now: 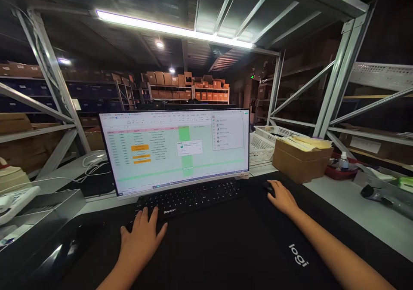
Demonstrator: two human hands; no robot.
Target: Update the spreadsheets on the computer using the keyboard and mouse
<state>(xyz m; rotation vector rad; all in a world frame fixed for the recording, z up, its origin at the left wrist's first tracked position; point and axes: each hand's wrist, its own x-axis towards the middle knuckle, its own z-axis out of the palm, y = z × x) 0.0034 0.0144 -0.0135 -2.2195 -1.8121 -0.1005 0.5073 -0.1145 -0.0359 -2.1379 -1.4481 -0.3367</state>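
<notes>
My left hand (141,234) lies with spread fingers at the lower left corner of a black keyboard (196,198), fingertips on its keys. To the right, my right hand (281,197) rests over a dark computer mouse (269,188), mostly covered by the palm and fingers. Behind the keyboard stands a monitor (167,152). Its screen shows a spreadsheet with orange cells, a green column, a small pop-up box and a menu list at the upper right. Keyboard and mouse both sit on a black desk mat (213,247).
Right of the monitor are white plastic baskets (263,148) and a cardboard box (301,158) filled with papers. A barcode scanner (383,197) lies at the far right. Grey trays (61,208) and white cables (93,163) are on the left. Metal shelf posts (338,75) frame the desk.
</notes>
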